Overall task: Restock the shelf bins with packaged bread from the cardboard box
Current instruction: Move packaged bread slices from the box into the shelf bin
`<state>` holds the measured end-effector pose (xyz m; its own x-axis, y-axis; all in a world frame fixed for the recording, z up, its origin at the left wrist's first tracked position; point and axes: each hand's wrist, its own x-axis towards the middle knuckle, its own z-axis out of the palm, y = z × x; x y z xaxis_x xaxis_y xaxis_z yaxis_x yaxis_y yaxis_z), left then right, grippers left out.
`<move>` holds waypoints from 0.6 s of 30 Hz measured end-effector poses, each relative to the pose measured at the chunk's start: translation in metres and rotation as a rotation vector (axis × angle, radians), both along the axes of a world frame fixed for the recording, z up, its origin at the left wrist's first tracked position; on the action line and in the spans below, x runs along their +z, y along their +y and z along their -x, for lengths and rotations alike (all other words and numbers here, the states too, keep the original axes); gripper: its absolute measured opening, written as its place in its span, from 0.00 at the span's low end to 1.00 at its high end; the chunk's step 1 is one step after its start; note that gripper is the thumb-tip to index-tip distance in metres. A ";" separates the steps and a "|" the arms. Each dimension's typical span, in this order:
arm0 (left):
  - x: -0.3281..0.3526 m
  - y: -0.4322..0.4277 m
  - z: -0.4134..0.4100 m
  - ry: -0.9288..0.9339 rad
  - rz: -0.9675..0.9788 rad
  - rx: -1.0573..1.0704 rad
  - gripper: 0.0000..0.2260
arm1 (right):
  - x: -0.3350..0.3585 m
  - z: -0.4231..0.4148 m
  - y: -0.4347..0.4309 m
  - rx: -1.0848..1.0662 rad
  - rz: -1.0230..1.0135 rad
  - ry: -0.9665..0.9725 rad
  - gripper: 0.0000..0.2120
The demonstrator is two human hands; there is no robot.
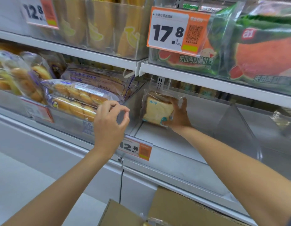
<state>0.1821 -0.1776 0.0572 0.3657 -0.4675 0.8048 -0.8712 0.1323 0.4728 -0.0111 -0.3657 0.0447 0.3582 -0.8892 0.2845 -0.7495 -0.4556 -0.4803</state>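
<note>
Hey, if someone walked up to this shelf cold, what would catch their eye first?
The orange 17.8 price tag at upper right, hung over the watermelon toast packs. Below it, the right hand holds a packaged toast upright in a clear bin, while the loosely curled left hand is beside the stacked bread rolls.

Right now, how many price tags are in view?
4 price tags: top left, top right reading 17.8, lower rail centre, and a blurred one lower left. More may be hidden.

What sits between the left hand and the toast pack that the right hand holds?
Only the clear plastic side wall of the roll bin, seen in the head view, between left hand and toast pack.
</note>
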 end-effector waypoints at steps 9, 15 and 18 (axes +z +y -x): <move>0.014 0.029 0.056 -0.051 -0.080 -0.064 0.02 | 0.053 0.061 0.098 0.047 -0.081 0.028 0.39; 0.003 0.079 0.150 0.043 -0.485 -0.379 0.04 | 0.060 0.141 0.215 0.036 0.142 0.069 0.11; -0.022 0.110 0.173 0.152 -0.692 -0.389 0.02 | 0.029 0.189 0.261 0.009 0.035 0.061 0.10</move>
<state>0.0087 -0.0672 0.0355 0.1566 -0.9579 0.2406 -0.7429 0.0462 0.6678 -0.2005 -0.1045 0.0732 0.3840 -0.8757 0.2928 -0.7728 -0.4783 -0.4172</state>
